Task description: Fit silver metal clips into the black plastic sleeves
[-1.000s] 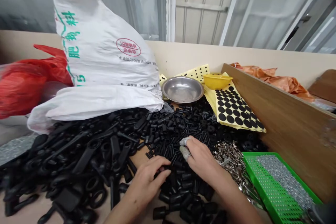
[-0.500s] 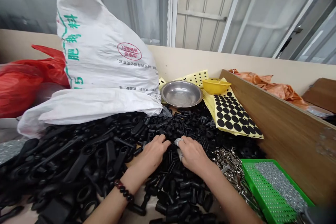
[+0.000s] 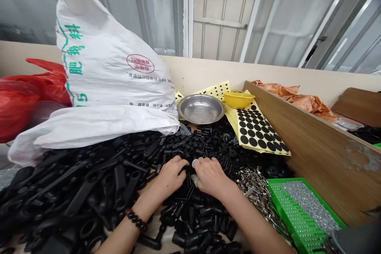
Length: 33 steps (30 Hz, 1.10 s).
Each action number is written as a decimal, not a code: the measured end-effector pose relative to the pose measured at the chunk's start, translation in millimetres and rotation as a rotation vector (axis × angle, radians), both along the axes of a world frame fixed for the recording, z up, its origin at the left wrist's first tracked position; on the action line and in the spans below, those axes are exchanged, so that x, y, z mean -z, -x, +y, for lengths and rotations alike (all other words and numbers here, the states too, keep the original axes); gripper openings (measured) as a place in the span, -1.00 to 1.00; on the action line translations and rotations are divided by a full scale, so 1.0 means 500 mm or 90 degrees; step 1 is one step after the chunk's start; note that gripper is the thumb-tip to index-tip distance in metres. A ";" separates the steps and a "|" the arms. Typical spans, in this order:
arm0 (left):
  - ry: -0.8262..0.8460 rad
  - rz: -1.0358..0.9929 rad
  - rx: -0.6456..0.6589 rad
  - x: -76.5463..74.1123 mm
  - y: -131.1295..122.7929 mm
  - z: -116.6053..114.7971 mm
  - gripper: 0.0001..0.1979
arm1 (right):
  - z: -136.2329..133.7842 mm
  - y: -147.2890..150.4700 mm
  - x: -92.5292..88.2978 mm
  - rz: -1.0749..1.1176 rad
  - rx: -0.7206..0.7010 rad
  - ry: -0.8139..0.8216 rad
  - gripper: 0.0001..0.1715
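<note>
My left hand [image 3: 172,174] is over the middle of a heap of black parts, its fingers bent and thumb close to the forefinger. Facing it, a short gap away, my right hand [image 3: 210,175] has its fingers curled in, with pale wrapping on some of them. Whatever either hand grips is lost against the dark parts behind. Black cylindrical pieces [image 3: 205,222] lie below the hands. To the left are larger black handle-like parts with ring ends [image 3: 85,188].
A white sack [image 3: 116,67] stands behind the heap, red bags [image 3: 18,107] to its left. A steel bowl [image 3: 201,109], yellow bowl [image 3: 238,99] and black-dot sticker sheets [image 3: 258,131] sit behind. Right are metal pieces [image 3: 256,186], a green tray [image 3: 300,222] and a wooden board [image 3: 315,147].
The whole view has shifted, so the surroundings appear a little farther left. Both hands stay close together over the black parts, with only slight finger movement.
</note>
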State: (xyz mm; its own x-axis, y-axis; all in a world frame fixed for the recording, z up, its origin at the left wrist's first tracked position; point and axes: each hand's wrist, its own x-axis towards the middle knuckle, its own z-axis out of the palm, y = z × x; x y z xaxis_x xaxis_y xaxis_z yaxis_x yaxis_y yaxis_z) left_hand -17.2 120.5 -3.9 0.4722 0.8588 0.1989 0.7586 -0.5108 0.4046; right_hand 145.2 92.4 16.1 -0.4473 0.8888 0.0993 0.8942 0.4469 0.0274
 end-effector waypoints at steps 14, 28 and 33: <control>0.017 -0.138 -0.090 0.001 0.012 -0.018 -0.62 | 0.005 0.001 0.004 0.006 0.000 -0.002 -0.73; -0.009 -0.204 -0.120 -0.017 0.000 -0.065 -0.78 | 0.014 0.008 -0.007 -0.020 0.013 0.011 -0.77; 0.108 -0.342 -0.162 -0.004 0.010 -0.056 -0.81 | 0.011 -0.022 -0.013 -0.016 0.038 0.021 -0.75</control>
State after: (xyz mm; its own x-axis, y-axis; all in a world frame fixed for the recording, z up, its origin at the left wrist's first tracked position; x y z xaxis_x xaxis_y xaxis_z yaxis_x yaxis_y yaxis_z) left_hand -22.3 92.6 -2.0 0.1204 0.9717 0.2030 0.5153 -0.2360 0.8239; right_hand 156.5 97.8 22.7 -0.3954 0.9166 0.0589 0.9185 0.3939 0.0356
